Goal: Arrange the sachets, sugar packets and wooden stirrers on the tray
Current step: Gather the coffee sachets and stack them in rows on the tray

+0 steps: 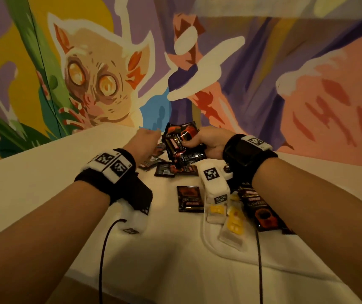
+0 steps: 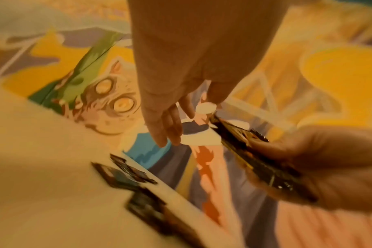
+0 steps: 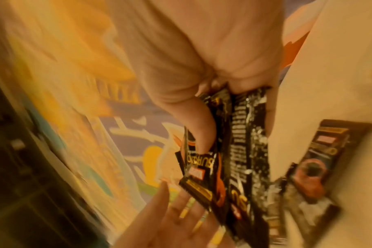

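My right hand (image 1: 210,141) is raised above the far part of the white table (image 1: 44,172), thumb and fingers clamped on a bunch of black sachets (image 1: 182,145); in the right wrist view the thumb presses across the printed face of the bunch, with at least two packets overlapping. My left hand (image 1: 145,141) is just left of the bunch, fingers loose and nearly straight, holding nothing; in the left wrist view its fingertips (image 2: 166,134) point down and sit apart from the bunch edge. Below the hands, loose sachets (image 1: 164,168) lie scattered flat on the far table, near its far edge. One single sachet (image 1: 190,198) lies alone nearer to me, at centre. To the right, partly hidden by my right wrist mount, yellow-and-white sugar packets (image 1: 233,218) lie on the white tray (image 1: 210,244), whose raised rim curves along its near left corner. More dark sachets (image 1: 261,209) lie just right of the sugar packets, partly under my right forearm; I cannot tell whether they rest inside the tray. A painted mural (image 1: 92,80) fills the wall beyond the table.
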Available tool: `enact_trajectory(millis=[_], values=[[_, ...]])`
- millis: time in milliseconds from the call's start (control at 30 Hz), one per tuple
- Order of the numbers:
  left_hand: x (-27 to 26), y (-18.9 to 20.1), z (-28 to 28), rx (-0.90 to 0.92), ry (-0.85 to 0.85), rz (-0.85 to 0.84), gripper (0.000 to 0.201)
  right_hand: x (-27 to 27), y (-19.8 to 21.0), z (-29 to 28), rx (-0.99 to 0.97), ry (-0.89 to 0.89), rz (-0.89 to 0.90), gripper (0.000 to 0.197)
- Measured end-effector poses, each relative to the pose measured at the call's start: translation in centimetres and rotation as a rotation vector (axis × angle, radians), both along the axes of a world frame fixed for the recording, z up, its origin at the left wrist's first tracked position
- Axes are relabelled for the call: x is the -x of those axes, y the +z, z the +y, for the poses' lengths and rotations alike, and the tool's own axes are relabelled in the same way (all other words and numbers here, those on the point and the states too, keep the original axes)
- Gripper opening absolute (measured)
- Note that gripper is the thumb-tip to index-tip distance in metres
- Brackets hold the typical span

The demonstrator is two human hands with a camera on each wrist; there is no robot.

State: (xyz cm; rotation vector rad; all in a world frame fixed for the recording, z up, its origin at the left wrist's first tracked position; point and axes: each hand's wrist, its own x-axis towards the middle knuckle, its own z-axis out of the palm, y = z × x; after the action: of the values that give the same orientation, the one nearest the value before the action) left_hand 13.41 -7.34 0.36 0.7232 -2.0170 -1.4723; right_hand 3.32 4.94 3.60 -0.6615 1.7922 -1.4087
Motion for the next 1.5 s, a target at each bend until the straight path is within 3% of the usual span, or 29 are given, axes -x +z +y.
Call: enact_trajectory(millis=[67, 167, 367, 567, 600, 667, 733, 800, 867, 933, 1033, 1200, 1300, 1400, 1500], values=[[-0.3, 0.8, 1.6, -0.280, -0.137, 0.146, 0.036, 0.2, 0.6, 1.9, 0.131, 0.019, -0.068, 0.036], [-0.1, 1.2, 4.4, -0.442, -0.429, 0.220, 0.059, 0.1, 0.7, 5.3, 0.255, 0.070, -0.180, 0.034], [2.0, 1.3, 11.3, -0.675, -0.637, 0.299, 0.042, -0.4, 0.2, 11.4, 0.382, 0.025, -0.158, 0.050], [4.3, 0.9, 15.7, -0.874, -0.798, 0.408, 0.049, 1.1, -0.8, 15.8, 0.472, -0.058, -0.019, 0.046], [4.6, 0.7, 16.2, -0.889, -0.814, 0.423, 0.048, 1.5, -1.1, 16.2, 0.447, -0.080, 0.039, 0.045], [5.1, 0.3, 16.7, -0.912, -0.831, 0.437, 0.048, 2.1, -1.5, 16.6, 0.271, -0.168, 0.340, 0.045], [5.6, -0.1, 17.0, -0.932, -0.816, 0.424, 0.048, 2.6, -1.6, 17.1, 0.004, -0.281, 0.712, 0.062], [5.8, -0.5, 17.0, -0.912, -0.764, 0.392, 0.043, 2.5, -1.4, 17.4, -0.129, -0.320, 1.014, 0.083], [5.9, -0.7, 16.9, -0.867, -0.714, 0.368, 0.032, 2.1, -0.9, 17.5, -0.134, -0.241, 1.215, 0.083], [5.8, -0.9, 16.8, -0.841, -0.662, 0.361, 0.026, 2.0, -0.8, 16.9, -0.132, -0.089, 1.315, 0.067], [5.4, -1.2, 16.7, -0.836, -0.597, 0.394, 0.034, 2.3, -1.2, 15.8, -0.163, 0.006, 1.324, 0.050], [5.6, -1.5, 16.5, -0.825, -0.534, 0.402, 0.049, 2.4, -2.0, 15.1, -0.137, -0.274, 1.293, 0.039], [5.4, -1.6, 16.3, -0.818, -0.497, 0.436, 0.040, 2.9, -1.6, 14.6, -0.124, -0.351, 1.272, 0.035], [5.2, -1.7, 16.1, -0.760, -0.470, 0.462, 0.023, 2.4, -0.6, 15.1, -0.033, -0.313, 1.024, 0.033], [5.3, -1.9, 16.0, -0.648, -0.431, 0.445, 0.016, 2.1, 0.2, 15.4, -0.054, -0.323, 0.942, 0.025]])
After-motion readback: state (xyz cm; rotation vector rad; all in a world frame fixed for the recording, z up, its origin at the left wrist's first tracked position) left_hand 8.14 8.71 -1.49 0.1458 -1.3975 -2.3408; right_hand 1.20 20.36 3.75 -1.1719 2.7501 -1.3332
